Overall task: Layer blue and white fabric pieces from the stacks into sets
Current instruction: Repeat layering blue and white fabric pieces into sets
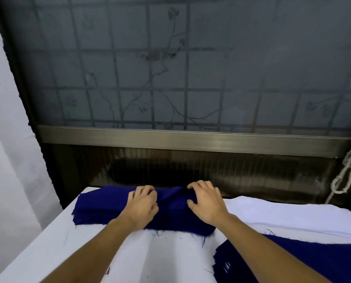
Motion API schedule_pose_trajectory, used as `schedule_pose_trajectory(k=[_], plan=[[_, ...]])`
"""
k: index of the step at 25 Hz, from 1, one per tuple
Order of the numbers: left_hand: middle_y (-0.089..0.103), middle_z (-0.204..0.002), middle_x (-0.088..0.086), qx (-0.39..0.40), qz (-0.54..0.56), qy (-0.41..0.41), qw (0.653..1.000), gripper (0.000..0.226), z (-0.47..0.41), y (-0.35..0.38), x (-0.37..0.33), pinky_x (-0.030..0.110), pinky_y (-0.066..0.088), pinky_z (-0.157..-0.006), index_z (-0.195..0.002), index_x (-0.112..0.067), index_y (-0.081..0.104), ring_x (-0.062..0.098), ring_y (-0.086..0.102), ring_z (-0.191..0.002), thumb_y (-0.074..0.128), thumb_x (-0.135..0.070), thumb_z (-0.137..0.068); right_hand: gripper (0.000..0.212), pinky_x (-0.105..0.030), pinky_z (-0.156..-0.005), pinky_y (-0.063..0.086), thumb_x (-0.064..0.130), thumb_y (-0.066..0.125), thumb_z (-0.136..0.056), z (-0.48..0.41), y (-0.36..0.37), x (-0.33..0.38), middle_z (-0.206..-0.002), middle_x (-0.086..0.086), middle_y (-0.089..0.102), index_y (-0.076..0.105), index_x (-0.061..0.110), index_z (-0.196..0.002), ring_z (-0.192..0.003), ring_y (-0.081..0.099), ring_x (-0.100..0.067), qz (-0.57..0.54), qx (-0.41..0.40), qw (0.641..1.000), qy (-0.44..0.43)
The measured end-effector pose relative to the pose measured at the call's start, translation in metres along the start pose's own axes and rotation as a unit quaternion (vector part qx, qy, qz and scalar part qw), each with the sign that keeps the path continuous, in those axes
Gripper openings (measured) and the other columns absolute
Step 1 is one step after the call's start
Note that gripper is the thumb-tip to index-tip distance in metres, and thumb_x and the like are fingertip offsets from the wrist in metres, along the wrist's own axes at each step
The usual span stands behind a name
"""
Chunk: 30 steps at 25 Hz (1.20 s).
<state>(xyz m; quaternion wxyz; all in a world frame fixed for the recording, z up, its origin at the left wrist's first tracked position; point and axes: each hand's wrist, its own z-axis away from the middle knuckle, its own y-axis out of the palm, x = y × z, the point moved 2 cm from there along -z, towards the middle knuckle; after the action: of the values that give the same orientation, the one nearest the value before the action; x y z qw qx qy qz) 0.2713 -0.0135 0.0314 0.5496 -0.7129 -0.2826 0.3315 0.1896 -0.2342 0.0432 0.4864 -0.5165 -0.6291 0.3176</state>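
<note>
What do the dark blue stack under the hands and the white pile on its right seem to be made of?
Dark blue stack of cut pieces: woven cloth, matte; loose threads fray from its near edge. White pile of sheets: probably thin cloth, matte, with soft layered edges; its weave is not visible.

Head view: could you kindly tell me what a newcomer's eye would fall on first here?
The dark blue fabric stack at the table's far edge stands out against the white table cover. The left hand and right hand are both on it, with cloth bunched between them. A second blue stack lies at lower right beside white fabric, and a gridded window fills the background.
</note>
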Motion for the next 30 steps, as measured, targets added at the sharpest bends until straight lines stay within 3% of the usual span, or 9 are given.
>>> schedule_pose_trajectory(k=[3,5,8,10,12,14,19,23,30], plan=[[0.043,-0.151,-0.012,0.062,0.043,0.046,0.996,0.018,-0.003,0.0,-0.003,0.037,0.011,-0.119,-0.08,-0.031,0.042,0.011,0.02,-0.144,0.042,-0.033,-0.097,0.069,-0.039,-0.119,0.018,0.048,0.059,-0.093,-0.012,0.009,0.009,-0.157,0.009,0.035,0.031,0.031,-0.154,-0.147,0.021,-0.016,-0.04,0.054,0.998,-0.016],[0.049,-0.145,-0.017,0.062,0.065,0.059,0.994,0.019,-0.009,0.0,-0.009,0.035,0.009,-0.119,-0.076,-0.026,0.042,0.005,0.02,-0.143,0.044,-0.034,-0.093,0.063,-0.039,-0.119,0.016,0.045,0.062,-0.092,-0.019,0.014,0.014,-0.151,0.008,0.042,0.039,0.033,-0.149,-0.145,0.023,-0.017,-0.04,0.066,0.997,-0.027],[0.059,-0.115,-0.017,0.052,0.131,0.043,0.989,0.014,-0.016,-0.002,-0.017,0.041,0.024,-0.117,-0.079,-0.028,0.046,0.002,0.036,-0.127,0.052,-0.038,-0.087,0.025,-0.037,-0.113,0.024,0.036,0.062,-0.096,-0.023,0.013,0.018,-0.119,0.01,0.061,0.063,0.034,-0.122,-0.128,0.041,-0.016,-0.003,0.016,0.999,-0.044],[0.056,-0.106,-0.015,0.042,0.183,0.021,0.982,0.017,-0.019,-0.009,-0.025,0.041,0.04,-0.106,-0.092,-0.039,0.047,0.008,0.047,-0.113,0.062,-0.04,-0.084,0.016,-0.035,-0.11,0.025,0.029,0.062,-0.097,-0.022,0.009,0.021,-0.107,0.014,0.062,0.067,0.036,-0.111,-0.119,0.045,-0.013,-0.007,-0.014,0.998,-0.062],[0.06,-0.102,-0.014,0.011,0.207,0.03,0.978,0.033,-0.022,-0.019,-0.033,0.037,0.049,-0.097,-0.107,-0.043,0.046,0.008,0.057,-0.102,0.07,-0.035,-0.087,0.017,-0.033,-0.109,0.026,0.028,0.061,-0.098,-0.021,0.002,0.024,-0.104,0.014,0.063,0.068,0.035,-0.111,-0.113,0.048,-0.011,-0.006,-0.03,0.996,-0.082],[0.065,-0.099,-0.013,-0.009,0.205,0.033,0.978,0.029,-0.023,-0.031,-0.039,0.034,0.054,-0.093,-0.112,-0.039,0.052,0.004,0.063,-0.094,0.072,-0.035,-0.091,0.02,-0.032,-0.108,0.027,0.03,0.059,-0.099,-0.02,-0.007,0.023,-0.107,0.012,0.065,0.067,0.034,-0.117,-0.109,0.053,-0.012,-0.005,-0.033,0.997,-0.075],[0.068,-0.093,-0.013,0.002,0.096,0.007,0.995,0.015,-0.015,-0.058,-0.02,0.034,0.056,-0.081,-0.098,-0.038,0.064,0.004,0.063,-0.086,0.069,-0.05,-0.091,0.025,-0.035,-0.107,0.033,0.034,0.053,-0.103,-0.007,-0.031,-0.002,-0.109,0.01,0.056,0.068,0.028,-0.123,-0.109,0.051,-0.014,0.012,-0.017,0.999,-0.039],[0.061,-0.101,-0.015,-0.055,0.057,-0.025,0.997,0.01,0.001,-0.082,0.003,0.036,0.054,-0.084,-0.099,-0.037,0.064,0.008,0.059,-0.092,0.064,-0.047,-0.095,0.028,-0.03,-0.105,0.027,0.047,0.056,-0.1,0.014,-0.051,-0.024,-0.117,0.016,0.061,0.071,0.03,-0.117,-0.122,0.043,-0.008,-0.009,-0.066,0.998,0.02],[0.066,-0.097,-0.011,-0.085,0.138,-0.113,0.98,0.004,0.033,-0.108,0.02,0.034,0.057,-0.081,-0.096,-0.041,0.06,0.008,0.063,-0.086,0.063,-0.04,-0.097,0.019,-0.031,-0.109,0.026,0.048,0.061,-0.096,0.059,-0.091,-0.046,-0.108,0.014,0.064,0.07,0.037,-0.109,-0.119,0.049,-0.01,-0.033,-0.11,0.986,0.121]])
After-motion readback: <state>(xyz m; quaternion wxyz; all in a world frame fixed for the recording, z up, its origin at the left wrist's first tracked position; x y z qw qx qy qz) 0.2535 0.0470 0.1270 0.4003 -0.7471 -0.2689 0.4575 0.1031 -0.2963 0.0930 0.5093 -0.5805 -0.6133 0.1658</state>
